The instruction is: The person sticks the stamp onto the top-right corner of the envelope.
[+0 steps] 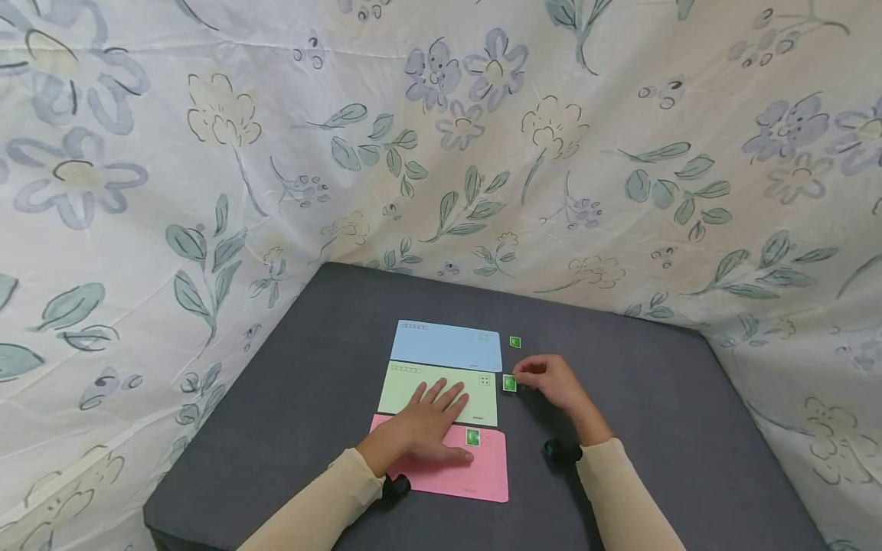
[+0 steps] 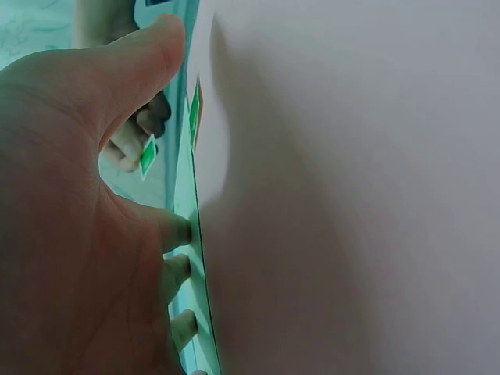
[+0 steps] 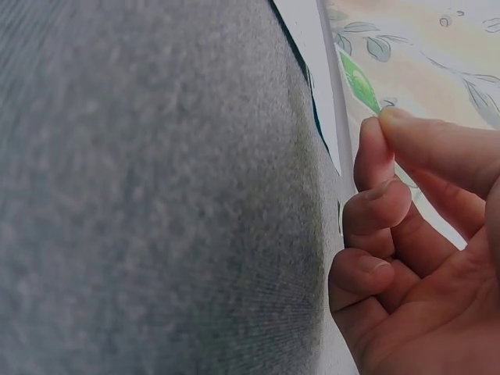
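Observation:
My right hand (image 1: 554, 380) pinches a small green stamp with a white border (image 1: 509, 383) by its corner, thumb against index finger. In the right wrist view the same stamp (image 3: 358, 83) stands tilted up from the fingertips, other fingers curled below. My left hand (image 1: 426, 425) is spread flat, fingertips on the light green envelope (image 1: 403, 389) and thumb over the pink envelope (image 1: 475, 480). The held stamp is just off the green envelope's right edge, level with its printed stamp box. A green stamp (image 1: 472, 437) sits at the pink envelope's top right.
A blue envelope (image 1: 444, 344) lies above the green one, the three stacked in a column. Another green stamp (image 1: 515, 342) lies on the dark grey table (image 1: 641, 398) right of the blue envelope. Floral cloth (image 1: 289, 138) hangs behind and beside the table.

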Motion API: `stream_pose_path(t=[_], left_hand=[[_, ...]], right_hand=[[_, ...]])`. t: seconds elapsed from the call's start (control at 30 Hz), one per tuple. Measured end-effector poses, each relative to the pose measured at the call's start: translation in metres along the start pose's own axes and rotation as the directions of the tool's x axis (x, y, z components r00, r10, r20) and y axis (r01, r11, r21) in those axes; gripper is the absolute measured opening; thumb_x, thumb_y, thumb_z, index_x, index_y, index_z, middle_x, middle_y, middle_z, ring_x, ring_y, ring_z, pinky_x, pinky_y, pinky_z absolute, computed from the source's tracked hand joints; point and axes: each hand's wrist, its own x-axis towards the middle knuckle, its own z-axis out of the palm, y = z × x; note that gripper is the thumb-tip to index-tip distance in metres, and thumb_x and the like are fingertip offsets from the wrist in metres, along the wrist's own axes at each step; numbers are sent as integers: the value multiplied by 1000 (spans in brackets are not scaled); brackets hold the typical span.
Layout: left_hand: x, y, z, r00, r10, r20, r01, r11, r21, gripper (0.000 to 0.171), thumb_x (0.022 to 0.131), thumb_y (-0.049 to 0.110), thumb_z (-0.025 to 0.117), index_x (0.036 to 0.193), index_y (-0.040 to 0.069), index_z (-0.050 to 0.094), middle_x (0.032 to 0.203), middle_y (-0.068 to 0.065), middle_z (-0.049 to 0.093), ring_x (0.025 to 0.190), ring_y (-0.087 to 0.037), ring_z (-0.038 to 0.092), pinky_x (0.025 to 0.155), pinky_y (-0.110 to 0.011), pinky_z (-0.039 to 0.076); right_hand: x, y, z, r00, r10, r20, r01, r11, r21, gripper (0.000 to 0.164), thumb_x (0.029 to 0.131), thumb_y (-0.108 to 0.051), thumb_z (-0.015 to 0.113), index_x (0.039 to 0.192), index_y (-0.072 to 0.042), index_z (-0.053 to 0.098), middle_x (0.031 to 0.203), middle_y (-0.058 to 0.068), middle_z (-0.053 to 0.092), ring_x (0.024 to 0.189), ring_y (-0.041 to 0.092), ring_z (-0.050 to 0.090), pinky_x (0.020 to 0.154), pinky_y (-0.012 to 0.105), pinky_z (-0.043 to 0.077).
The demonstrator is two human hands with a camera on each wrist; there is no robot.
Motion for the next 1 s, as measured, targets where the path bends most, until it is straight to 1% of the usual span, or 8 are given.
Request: stream_pose_path(t=[0.37,0.53,0.67,0.87,1.0], left_hand=[[-1,-1,0,1000,4,-4,-4,1000,6,106,94,78,60,173,13,31,180,-6,21,165,-34,15,130,-59,15],[-2,0,-1,1000,6,-2,-6,1000,0,106,94,78,61,173,13,31,180,-5,21,165,-34,15,130,-59,15],[-1,0,-1,1000,3,-1,-3,1000,-1,106,94,78,61,173,13,31,180,-5,21,165,-34,15,130,-59,14],[-1,0,0,1000,-1,2,1,1000,8,106,94,78,60,173,14,31,180,-4,21,165,-33,15,130,-59,14],[0,-1,1,1000,-4,4,4,1000,11,107,94,79,60,173,14,30,180,-4,20,166,-33,14,130,-59,14]], right_hand=[[1,-5,5,1000,-19,5,19,999,35,8,99,-11,80,103,-5,83,97,5,74,84,25,63,76,39,55],[2,-8,8,1000,-17,12,17,999,45,9,99,-11,81,104,-4,83,98,5,75,84,25,64,76,38,56],[5,-8,10,1000,-18,9,17,998,55,7,99,-10,81,102,-4,83,98,6,76,84,25,64,75,36,55],[8,-6,13,999,-37,12,36,997,67,9,99,-9,80,102,-2,83,98,8,77,82,24,65,73,35,55],[10,-6,15,999,-38,12,37,997,67,9,99,-10,81,102,-2,82,97,8,76,81,23,64,72,34,55]])
